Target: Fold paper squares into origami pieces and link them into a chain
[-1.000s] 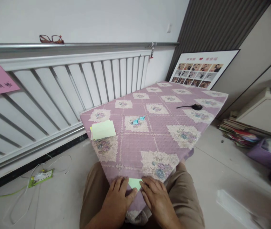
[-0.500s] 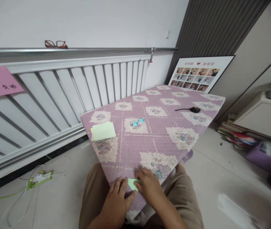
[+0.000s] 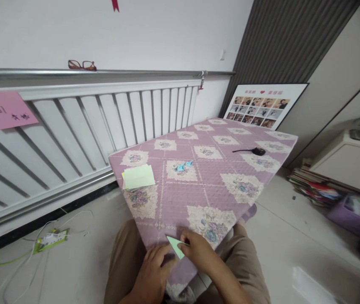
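Reporter: Clock directions are running from the paper, with twelve at the far side. What is happening closest to the camera?

Editor: A folded green paper (image 3: 175,246) is lying at the near corner of a cloth-covered table (image 3: 180,194), one pointed end aiming toward eleven. At its three o'clock, the right hand (image 3: 198,250) is pinching its edge between thumb and curled fingers. At eight, the left hand (image 3: 151,270) is spreading loosely beside it; blur is hiding whether those fingers are gripping anything.

Reporter: Which step is being caught?

Editor: Handling of a partly folded sheet, by my judgement; the right hand is apparently adjusting its angle or edge.

Reporter: And what is the next move calling for?

Editor: A light, sure pinch, the left hand steadying the sheet, and edges lining up before any pressing.

Reporter: Farther out?

Editor: Pale sheets (image 3: 139,177) are lying stacked at eleven, two small blue folded pieces (image 3: 180,168) are sitting at twelve, and a black object (image 3: 258,151) is resting between one and two. Beyond, eyeglasses (image 3: 82,66) are perching on a metal pipe (image 3: 151,73) at eleven.
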A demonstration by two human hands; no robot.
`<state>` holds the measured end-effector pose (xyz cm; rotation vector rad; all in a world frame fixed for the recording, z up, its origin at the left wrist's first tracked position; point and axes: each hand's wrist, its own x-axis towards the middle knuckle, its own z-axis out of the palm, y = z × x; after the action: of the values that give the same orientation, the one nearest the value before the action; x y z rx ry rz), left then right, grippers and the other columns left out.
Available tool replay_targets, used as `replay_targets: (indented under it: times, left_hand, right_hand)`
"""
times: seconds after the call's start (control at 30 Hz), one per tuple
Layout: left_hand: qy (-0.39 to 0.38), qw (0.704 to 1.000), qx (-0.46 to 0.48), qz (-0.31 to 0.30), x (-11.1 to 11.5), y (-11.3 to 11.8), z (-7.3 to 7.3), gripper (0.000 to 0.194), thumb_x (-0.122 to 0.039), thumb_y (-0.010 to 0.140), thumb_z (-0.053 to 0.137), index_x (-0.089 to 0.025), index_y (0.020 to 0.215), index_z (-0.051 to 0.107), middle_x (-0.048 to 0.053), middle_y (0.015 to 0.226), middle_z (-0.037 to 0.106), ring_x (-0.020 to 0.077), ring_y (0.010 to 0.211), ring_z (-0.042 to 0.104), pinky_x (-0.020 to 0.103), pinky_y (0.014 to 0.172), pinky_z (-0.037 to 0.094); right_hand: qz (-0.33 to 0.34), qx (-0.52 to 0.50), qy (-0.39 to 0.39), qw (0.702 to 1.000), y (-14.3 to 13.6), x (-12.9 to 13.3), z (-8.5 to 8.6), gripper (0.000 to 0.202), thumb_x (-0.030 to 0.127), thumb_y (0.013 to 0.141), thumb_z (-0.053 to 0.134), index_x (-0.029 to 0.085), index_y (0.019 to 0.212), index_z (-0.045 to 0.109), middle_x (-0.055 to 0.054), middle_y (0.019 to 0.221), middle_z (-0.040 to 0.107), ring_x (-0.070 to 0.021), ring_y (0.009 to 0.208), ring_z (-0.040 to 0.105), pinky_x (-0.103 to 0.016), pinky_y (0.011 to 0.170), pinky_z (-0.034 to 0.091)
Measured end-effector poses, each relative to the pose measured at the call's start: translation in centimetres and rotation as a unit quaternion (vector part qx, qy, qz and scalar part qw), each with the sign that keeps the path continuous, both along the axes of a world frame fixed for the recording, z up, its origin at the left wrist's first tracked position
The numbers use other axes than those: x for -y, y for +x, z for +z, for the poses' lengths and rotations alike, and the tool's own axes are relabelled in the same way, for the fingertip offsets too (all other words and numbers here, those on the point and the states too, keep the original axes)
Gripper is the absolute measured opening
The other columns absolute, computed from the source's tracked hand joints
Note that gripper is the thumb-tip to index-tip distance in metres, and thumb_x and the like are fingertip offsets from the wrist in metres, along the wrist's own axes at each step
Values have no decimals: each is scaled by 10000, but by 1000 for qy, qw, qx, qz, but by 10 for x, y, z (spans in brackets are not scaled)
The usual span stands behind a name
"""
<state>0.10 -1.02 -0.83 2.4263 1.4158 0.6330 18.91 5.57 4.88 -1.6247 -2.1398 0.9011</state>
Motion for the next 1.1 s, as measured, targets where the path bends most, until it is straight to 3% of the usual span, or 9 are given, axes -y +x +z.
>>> replay_targets:
  times: [0.1,0.2,0.37,0.43,0.53,0.7,0.8,0.93,1.1]
  left_hand:
    - [-112,975,162,105,-2,6,1,532,-94,808,468,-197,1328,423,115,1337,493,216,1209,474,374,1023,395]
    - [-220,903,322,182,-11,18,10,569,-112,777,485,-157,1329,356,136,1253,548,192,1104,549,311,930,451]
    - [-299,801,507,110,-21,35,30,326,-271,784,571,-160,1089,541,58,993,644,192,926,585,277,802,445]
    - [-323,771,534,125,-19,37,32,251,-372,786,601,-154,911,590,9,784,617,157,743,558,244,684,414]
    - [-333,734,571,157,-14,37,33,313,-457,754,652,-156,739,570,-42,603,491,106,582,434,225,585,331]
    - [-387,656,633,139,-10,31,50,363,-478,677,739,-154,732,585,-34,625,502,103,595,413,234,603,320]
    - [-418,605,667,121,-8,28,63,376,-461,634,782,-154,720,582,-26,642,524,102,604,429,238,614,329]
    - [-431,577,690,77,-5,28,69,338,-415,648,790,-147,723,597,-13,655,547,98,609,440,240,613,329]
    - [-445,565,694,43,-3,26,71,302,-379,654,795,-143,706,612,-11,631,550,99,603,451,239,616,335]
  right_hand:
    - [-39,-103,-10,994,-2,7,2,138,268,793,492,207,671,469,33,650,523,-129,646,491,-223,589,353]
    - [-101,-243,-24,964,-8,15,2,240,394,793,509,216,648,439,43,610,455,-131,609,445,-233,572,361]
    - [-150,-360,-49,919,-23,29,1,348,524,754,576,209,651,469,43,611,457,-132,600,441,-242,577,376]
    - [-158,-388,-52,906,-27,33,1,380,555,748,594,205,651,482,44,601,475,-132,593,455,-244,581,379]
    - [-150,-423,-67,891,-30,37,5,413,581,734,621,203,639,484,42,577,512,-132,576,482,-244,577,379]
    - [-96,-486,-142,857,-28,41,14,391,553,758,635,191,670,519,31,598,560,-131,591,521,-245,595,392]
    - [-99,-562,-197,797,-27,45,17,341,507,820,598,190,709,537,38,611,563,-115,583,517,-232,582,390]
    - [-80,-638,-259,721,-27,48,21,296,454,775,680,187,749,554,33,620,588,-109,554,531,-250,600,416]
    - [-60,-655,-281,699,-27,50,26,312,418,695,766,174,732,575,22,605,609,-111,547,555,-255,610,423]
